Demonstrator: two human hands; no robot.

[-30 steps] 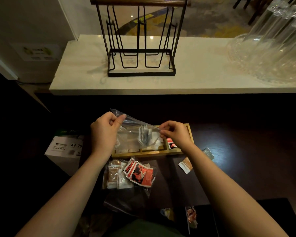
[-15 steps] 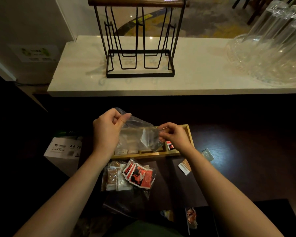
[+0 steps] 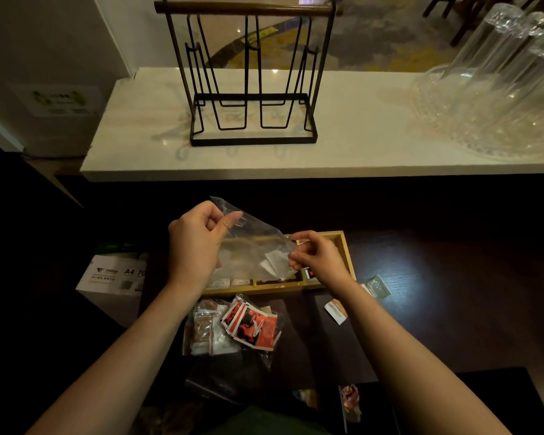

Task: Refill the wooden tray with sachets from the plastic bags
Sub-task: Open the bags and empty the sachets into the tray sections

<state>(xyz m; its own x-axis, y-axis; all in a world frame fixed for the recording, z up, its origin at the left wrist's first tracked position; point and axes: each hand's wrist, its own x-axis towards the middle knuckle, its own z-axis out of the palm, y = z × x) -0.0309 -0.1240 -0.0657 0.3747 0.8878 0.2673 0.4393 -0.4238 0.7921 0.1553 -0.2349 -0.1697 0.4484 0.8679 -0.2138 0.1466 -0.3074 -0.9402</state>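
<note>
Your left hand [image 3: 195, 246] and right hand [image 3: 319, 260] each pinch the clear bag [image 3: 255, 249], holding it above the tray [image 3: 347, 260]; sachets [image 3: 272, 266] sit inside the bag.

Clear plastic bag [image 3: 255, 249] above wooden tray [image 3: 346, 255], red sachets [image 3: 252, 324] nearer

right hand [image 3: 319, 257] shifted to the clear bag [image 3: 255, 249] lower corner, white sachets [image 3: 272, 262] slid down toward it
</note>
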